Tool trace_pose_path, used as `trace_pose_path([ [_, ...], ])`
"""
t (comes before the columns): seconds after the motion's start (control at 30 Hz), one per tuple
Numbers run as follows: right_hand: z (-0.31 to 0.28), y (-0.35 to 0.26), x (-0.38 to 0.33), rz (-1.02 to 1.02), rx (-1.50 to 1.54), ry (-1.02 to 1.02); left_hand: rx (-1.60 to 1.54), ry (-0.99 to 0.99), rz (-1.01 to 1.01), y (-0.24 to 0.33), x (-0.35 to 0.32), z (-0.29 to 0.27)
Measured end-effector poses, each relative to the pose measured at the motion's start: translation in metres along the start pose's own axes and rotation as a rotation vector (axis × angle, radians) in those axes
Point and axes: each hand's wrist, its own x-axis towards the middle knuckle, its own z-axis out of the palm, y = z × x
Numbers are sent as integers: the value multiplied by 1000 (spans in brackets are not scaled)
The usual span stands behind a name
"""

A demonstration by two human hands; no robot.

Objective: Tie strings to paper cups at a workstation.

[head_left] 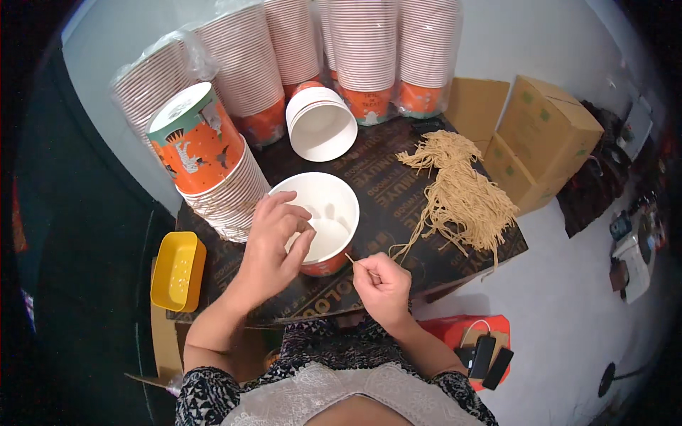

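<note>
two hands meet at one open paper cup on the dark bench. the left hand curls over the cup's near-left rim, fingertips pressed together against the inner wall as if pinching something small there; what exactly, i cannot tell. the right hand, closed in a pinch, holds a thin tan string whose free end points up and left toward the cup's near side, just beside it. the cup lies ahead and left of the right hand, under the left. further right, well apart, sprawls a heap of tan strings; stacked cups stand to the left.
</note>
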Motion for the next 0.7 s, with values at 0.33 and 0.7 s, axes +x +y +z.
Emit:
trace_pose_path([
  [0.33,3,0,7,4,-137,-23,-3,-116,-53,-7,7,1],
  [0.7,11,8,12,-12,-132,-17,-189,-435,4,-15,25,6],
])
